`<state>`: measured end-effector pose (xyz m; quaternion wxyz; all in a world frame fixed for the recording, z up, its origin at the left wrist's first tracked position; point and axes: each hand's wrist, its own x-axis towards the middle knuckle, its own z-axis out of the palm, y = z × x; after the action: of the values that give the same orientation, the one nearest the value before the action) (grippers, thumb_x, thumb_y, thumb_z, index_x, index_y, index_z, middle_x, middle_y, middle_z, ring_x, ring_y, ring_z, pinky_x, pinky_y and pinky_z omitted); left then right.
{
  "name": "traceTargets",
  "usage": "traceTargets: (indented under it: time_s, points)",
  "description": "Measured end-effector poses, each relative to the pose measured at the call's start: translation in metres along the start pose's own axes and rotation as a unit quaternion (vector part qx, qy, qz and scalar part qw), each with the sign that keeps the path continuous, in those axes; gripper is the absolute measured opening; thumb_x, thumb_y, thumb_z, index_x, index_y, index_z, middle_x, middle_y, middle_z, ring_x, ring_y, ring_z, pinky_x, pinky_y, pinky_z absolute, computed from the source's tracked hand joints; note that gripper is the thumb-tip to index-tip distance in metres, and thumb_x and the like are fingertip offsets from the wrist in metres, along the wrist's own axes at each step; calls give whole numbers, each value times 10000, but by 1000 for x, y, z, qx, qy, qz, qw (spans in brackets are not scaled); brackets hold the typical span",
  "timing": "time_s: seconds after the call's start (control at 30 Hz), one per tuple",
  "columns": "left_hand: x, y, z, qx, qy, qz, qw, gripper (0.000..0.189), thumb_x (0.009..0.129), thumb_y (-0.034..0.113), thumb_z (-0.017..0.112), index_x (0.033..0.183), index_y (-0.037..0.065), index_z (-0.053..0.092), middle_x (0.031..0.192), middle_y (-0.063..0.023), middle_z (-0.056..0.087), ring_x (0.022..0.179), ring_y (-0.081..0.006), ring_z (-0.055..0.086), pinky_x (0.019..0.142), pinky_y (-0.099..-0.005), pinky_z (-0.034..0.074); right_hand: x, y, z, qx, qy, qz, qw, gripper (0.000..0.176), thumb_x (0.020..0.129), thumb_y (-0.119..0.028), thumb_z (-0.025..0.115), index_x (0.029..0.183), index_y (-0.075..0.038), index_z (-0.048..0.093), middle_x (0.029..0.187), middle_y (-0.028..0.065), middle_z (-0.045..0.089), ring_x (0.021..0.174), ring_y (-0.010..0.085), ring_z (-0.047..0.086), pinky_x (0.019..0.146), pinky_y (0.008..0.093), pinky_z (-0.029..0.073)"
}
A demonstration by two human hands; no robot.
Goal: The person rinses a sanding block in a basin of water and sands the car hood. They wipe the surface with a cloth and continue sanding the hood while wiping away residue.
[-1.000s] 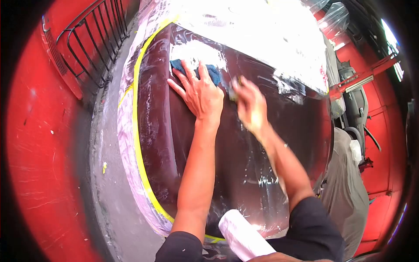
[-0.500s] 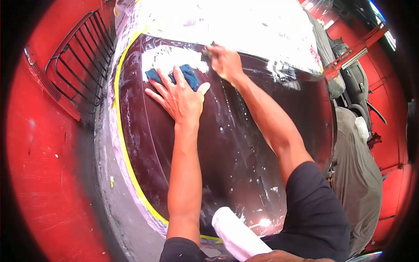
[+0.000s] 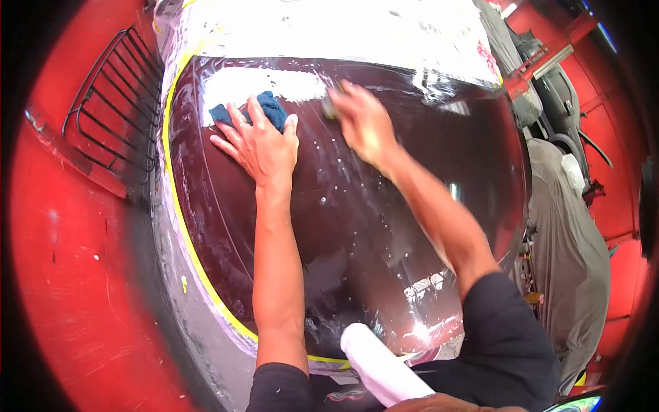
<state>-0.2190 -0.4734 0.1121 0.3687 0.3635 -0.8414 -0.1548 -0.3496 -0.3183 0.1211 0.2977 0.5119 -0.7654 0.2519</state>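
Observation:
My left hand (image 3: 263, 147) lies with its fingers spread on a dark blue cloth (image 3: 273, 110), pressing it against the dark glossy panel (image 3: 329, 226). To its right, my right hand (image 3: 367, 123) is blurred by motion, its fingers closed round a small block (image 3: 331, 108) that touches the panel near its upper edge. White streaks and droplets mark the surface between and below my hands. Yellow tape (image 3: 180, 185) borders the panel's left side, and white masking sheet (image 3: 329, 31) covers the area above it.
A black metal rack (image 3: 113, 103) stands against the red surface at left. On the right, a grey cover (image 3: 566, 254) drapes over something, with dark car parts (image 3: 559, 103) behind it. A white roll-like cloth (image 3: 381, 364) hangs near my body at the bottom.
My right hand and the block have moved slightly down along the panel. The view has shifted a little, and my left hand with the blue cloth now appears further left.

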Motion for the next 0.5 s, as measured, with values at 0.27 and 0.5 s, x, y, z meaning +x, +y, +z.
traceTargets:
  time_s: [0.27,0.5]
  points:
    - [1,-2,1,-9,-9,-19,1000,837,778,461,797,1478,135,472,1571,-238,372,1417,-536,346,1199,-651,141,49,50,20,-3,-38,60,997,444,781,-24,673,1217,-108,688,1286,261,627,1134,459,610,972,482,510]
    - [2,1,4,8,-5,-11,1000,851,787,501,789,1487,141,466,1565,-230,387,1405,-531,365,1187,-656,165,-113,-26,-105,2,-66,105,992,542,747,91,674,1239,-133,708,1339,207,624,1255,396,594,1048,471,472]
